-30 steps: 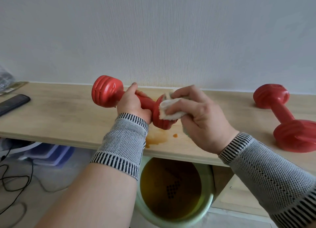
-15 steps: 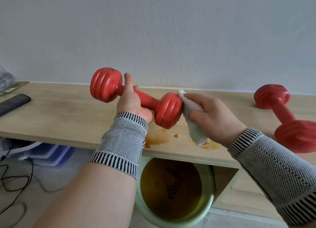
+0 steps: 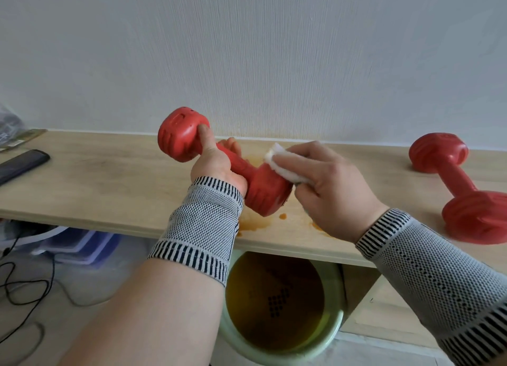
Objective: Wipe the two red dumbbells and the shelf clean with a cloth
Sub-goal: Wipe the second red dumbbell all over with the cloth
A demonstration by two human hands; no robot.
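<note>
My left hand (image 3: 216, 165) grips the handle of a red dumbbell (image 3: 267, 191) and holds it tilted above the wooden shelf (image 3: 109, 184), far head raised. My right hand (image 3: 332, 184) holds a white cloth (image 3: 282, 166) and presses it on top of the dumbbell's near head. A second red dumbbell (image 3: 461, 187) lies on the shelf at the right, untouched. Orange-brown stains (image 3: 255, 223) mark the shelf under the held dumbbell and near its front edge.
A dark remote-like object (image 3: 20, 164) lies on the shelf's left end. Below the shelf stands a pale green bucket (image 3: 336, 327) with brownish water. Cables (image 3: 24, 286) and a blue-white container (image 3: 79, 245) are on the floor at the left.
My left hand has tilted the dumbbell so its far head points up and away. My right hand has moved the cloth from the side of the near head onto its top.
</note>
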